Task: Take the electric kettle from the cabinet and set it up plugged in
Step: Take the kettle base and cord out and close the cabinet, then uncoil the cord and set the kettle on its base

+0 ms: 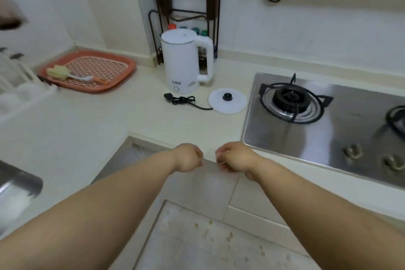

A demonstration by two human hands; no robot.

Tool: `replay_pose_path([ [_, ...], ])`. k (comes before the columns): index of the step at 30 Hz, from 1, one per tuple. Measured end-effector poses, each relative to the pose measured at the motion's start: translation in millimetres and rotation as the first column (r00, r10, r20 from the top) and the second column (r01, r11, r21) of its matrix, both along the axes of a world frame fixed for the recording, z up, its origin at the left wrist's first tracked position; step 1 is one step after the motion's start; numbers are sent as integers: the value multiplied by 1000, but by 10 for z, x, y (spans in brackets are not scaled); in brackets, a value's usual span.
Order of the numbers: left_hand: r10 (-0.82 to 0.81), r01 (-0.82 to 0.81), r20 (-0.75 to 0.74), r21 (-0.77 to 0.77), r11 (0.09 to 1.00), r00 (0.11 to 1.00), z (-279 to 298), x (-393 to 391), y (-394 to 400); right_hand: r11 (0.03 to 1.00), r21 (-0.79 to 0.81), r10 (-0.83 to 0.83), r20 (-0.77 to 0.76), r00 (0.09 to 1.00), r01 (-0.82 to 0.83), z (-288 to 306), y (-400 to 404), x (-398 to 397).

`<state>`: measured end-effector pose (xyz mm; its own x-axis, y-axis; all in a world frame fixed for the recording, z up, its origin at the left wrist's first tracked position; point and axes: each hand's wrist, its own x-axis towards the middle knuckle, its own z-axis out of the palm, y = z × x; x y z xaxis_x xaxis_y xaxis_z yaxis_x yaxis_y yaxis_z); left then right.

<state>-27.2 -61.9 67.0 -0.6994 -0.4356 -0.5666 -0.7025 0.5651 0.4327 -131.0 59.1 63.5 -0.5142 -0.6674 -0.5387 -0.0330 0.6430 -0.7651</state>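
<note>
Both hands sit low at the counter's front edge, the left hand (189, 156) and right hand (233, 156) curled with fingers tucked, apparently pinching the top of a cabinet door, though blur hides the contact. Straight ahead and well apart from them, the white electric kettle (182, 61) stands upright on the countertop (87, 120), handle to the right. Its round base (228, 101) lies just right of it, the bundled cord and plug (182, 100) stretching leftward, unplugged. Neither hand is clearly nearer.
</note>
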Motion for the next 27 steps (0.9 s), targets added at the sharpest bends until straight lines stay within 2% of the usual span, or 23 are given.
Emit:
replay_pose_path([
  [4,-40,28,-63,-182,983,997,426,-79,-59,999,-24,-51,-83,995,49,449,70,-365],
  [6,-79,63,-54,-256,965,995,582,-133,-127,995,-36,-91,-63,994,89,613,76,-515],
  [8,-106,90,-33,-315,945,994,693,-206,-251,996,-31,-88,-110,990,85,699,3,-656],
  [11,-91,77,-27,-336,939,996,721,-282,-443,999,18,-25,-217,976,29,697,-106,-737],
  [17,-61,48,-27,-351,935,998,483,-643,-1097,992,100,103,-288,952,-77,543,-610,-929],
  [23,-28,-1,-81,-342,940,996,117,-1046,-1856,991,127,56,-199,978,-31,354,-1376,-1257],
  [27,-88,57,-77,-331,942,993,-69,-1222,-2222,995,72,73,-158,985,-62,268,-1795,-1362],
])
